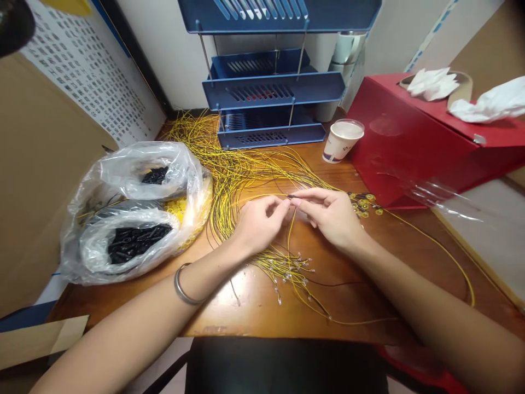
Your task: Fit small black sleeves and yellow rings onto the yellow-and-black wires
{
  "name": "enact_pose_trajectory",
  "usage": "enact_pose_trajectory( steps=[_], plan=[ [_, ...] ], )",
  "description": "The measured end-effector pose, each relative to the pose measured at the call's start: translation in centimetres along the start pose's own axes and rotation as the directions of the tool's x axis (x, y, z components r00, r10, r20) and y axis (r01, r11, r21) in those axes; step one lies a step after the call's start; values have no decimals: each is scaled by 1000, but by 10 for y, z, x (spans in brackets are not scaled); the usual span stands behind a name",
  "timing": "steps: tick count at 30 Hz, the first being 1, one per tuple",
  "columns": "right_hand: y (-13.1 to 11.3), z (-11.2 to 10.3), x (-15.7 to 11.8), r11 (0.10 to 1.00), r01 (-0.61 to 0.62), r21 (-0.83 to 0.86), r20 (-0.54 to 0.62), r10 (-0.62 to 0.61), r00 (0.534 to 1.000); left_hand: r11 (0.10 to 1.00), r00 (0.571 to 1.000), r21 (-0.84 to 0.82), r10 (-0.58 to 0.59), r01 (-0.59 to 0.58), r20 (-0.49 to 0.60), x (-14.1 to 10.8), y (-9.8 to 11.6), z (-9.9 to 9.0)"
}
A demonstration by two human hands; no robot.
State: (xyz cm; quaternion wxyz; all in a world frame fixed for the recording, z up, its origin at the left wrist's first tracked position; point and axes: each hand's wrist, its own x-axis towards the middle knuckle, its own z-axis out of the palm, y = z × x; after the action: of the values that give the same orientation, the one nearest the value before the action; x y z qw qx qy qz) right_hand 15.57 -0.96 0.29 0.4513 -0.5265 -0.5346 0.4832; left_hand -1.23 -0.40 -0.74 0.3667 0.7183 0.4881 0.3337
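Observation:
My left hand (260, 223) and my right hand (336, 214) meet above the middle of the wooden table, fingertips pinched together. Between them is a thin yellow wire (289, 235), which hangs down below the fingers. A small black piece (291, 196) shows at the right fingertips; its exact shape is hidden. Under and behind my hands spreads a large bundle of yellow and black wires (229, 169). Several wire ends with small clear tips (287, 273) lie in front of my hands. Yellow round ends (363, 205) lie just beyond my right hand.
On the left, a clear plastic bag (69, 246) holds smaller bags of black pieces (137, 241) and some yellow parts. A blue tray rack (274, 90) stands at the back. A paper cup (342, 139) sits beside a red box (410, 148) with white tissue on top.

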Motion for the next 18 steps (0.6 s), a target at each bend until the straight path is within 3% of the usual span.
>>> enact_pose_trajectory(
  steps=[5,9,13,18],
  plan=[
    [-1,4,-3,998,-66,23,76,64,995,959,989,-276,21,-60,-144,4,-7,4],
    [0,6,-5,989,-127,69,154,115,981,965,988,-255,18,-57,-154,5,-8,4],
    [6,7,-4,968,-196,159,155,171,973,973,991,-230,0,-31,-135,4,-8,4],
    [11,4,-2,977,-189,102,180,169,969,952,986,-303,-13,-37,-163,8,-8,4]
  ],
)
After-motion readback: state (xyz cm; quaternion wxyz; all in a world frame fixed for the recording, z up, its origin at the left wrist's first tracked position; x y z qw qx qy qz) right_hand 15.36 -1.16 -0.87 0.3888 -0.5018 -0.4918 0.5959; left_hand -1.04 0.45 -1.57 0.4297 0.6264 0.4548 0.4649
